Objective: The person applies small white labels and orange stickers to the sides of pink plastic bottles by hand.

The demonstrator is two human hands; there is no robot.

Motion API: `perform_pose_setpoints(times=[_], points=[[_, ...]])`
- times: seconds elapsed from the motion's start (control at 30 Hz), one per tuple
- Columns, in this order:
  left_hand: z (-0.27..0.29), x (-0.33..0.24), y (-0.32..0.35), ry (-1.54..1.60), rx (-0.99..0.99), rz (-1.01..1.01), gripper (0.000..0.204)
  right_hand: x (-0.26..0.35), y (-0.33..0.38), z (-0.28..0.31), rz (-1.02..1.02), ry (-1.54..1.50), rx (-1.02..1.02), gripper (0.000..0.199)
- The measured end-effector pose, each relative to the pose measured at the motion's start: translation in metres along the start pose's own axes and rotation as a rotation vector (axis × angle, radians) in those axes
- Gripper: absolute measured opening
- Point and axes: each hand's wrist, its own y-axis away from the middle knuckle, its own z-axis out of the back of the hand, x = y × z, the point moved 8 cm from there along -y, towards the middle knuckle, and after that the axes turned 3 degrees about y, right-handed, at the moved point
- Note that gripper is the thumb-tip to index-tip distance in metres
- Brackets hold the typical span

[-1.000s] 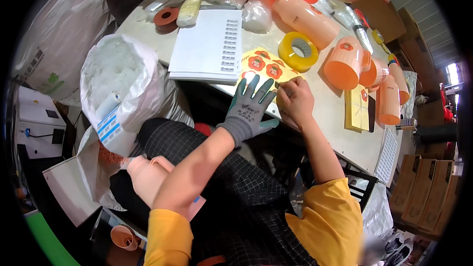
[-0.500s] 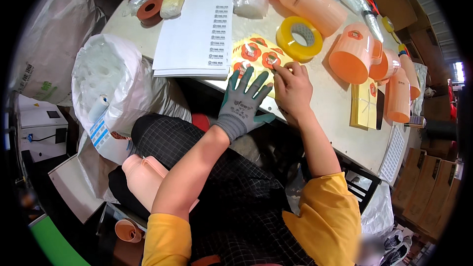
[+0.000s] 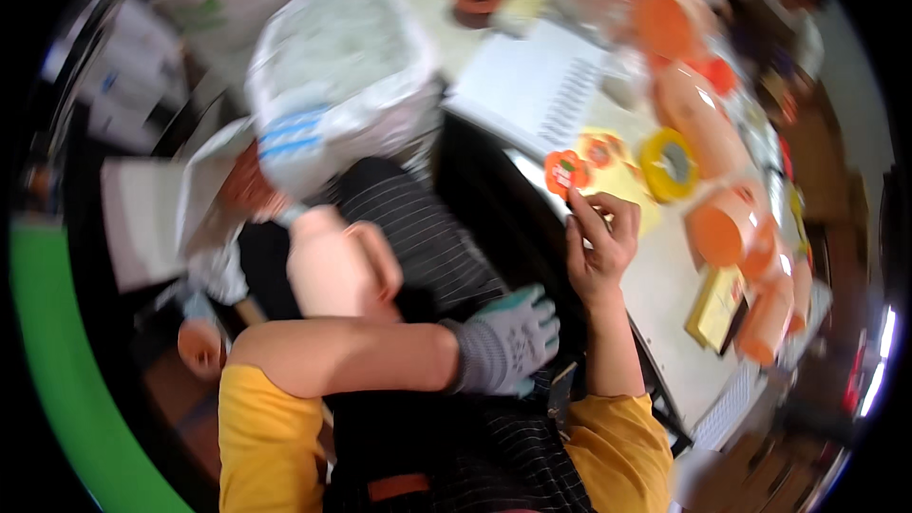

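An orange, flower-shaped sticker (image 3: 566,174) is raised off the yellow sticker sheet (image 3: 622,188), held at its lower edge by the fingertips of my bare right hand (image 3: 605,242). My left hand (image 3: 513,340), in a grey and green glove, hovers over my lap near the table's edge. Its fingers are slightly bent and apart, with nothing visible in them; motion blurs them. Beyond my left forearm, a pale pink plastic jug (image 3: 328,266) with a handle sits beside my thigh, its lower end hidden behind the arm.
A yellow tape roll (image 3: 668,164) and a stack of printed white sheets (image 3: 527,81) flank the stickers. Peach jugs (image 3: 722,228) line the table's right side, near a yellow bundle (image 3: 714,309). To the left stands a white sack (image 3: 408,47). A person (image 3: 803,19) is at the far right.
My right hand has lifted a sticker from the sheet. My left hand has left the table and drawn back over my lap. The view has swung left toward the pink jug.
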Motion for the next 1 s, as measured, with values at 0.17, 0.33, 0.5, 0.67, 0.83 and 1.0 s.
perform_pose_setpoints(times=[0.17,0.33,0.5,0.67,0.83,1.0], points=[[-0.006,-0.008,0.121,0.21,-0.572,0.263,0.059,0.082,0.004,-0.049,0.158,-0.271,0.157,0.048],[-0.054,-0.024,0.259,0.073,-1.106,0.943,0.088,0.178,0.01,-0.083,0.408,-0.47,0.354,0.048],[-0.12,-0.012,0.259,0.183,-1.233,1.116,0.113,0.233,0.026,-0.099,0.639,-0.456,0.389,0.043],[-0.138,-0.014,0.254,0.178,-1.37,1.064,0.116,0.248,0.038,-0.108,0.712,-0.382,0.458,0.042],[-0.137,-0.014,0.257,0.176,-1.392,1.059,0.109,0.254,0.038,-0.11,0.759,-0.339,0.461,0.039],[-0.126,-0.006,0.252,0.145,-1.102,1.156,0.104,0.258,0.037,-0.112,0.81,-0.317,0.564,0.041]])
